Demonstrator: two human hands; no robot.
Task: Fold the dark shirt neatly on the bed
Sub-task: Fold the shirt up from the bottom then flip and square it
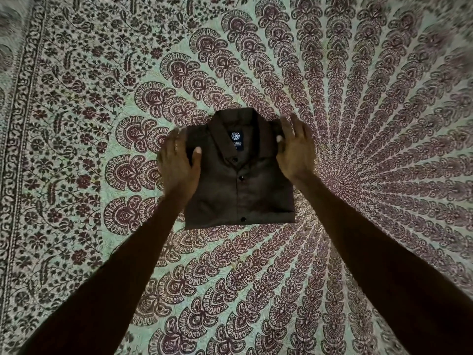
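**Status: shirt folded to a rectangle, final squaring in hand**

Head view. The shirt [238,175] lies flat near the middle of the bed [102,129], on its patterned cover. It forms a compact rectangle, front side up. The collar [234,119] sits at the far end with the label [236,140] showing inside it. The buttons [241,177] run down the centre line. No sleeve shows, so both are judged to be tucked under. The near hem is straight, while the right edge bulges slightly.

The left hand [179,165] rests over the shirt's left edge, fingers straight and spread, thumb on the cloth. The right hand [294,149] is at the upper right corner, fingers straight and apart, gripping nothing. Whether its palm touches the cloth cannot be told, as both hands are slightly blurred.

Judgement: folding is essentially complete. What remains is to square the side edges and press the stack flat.
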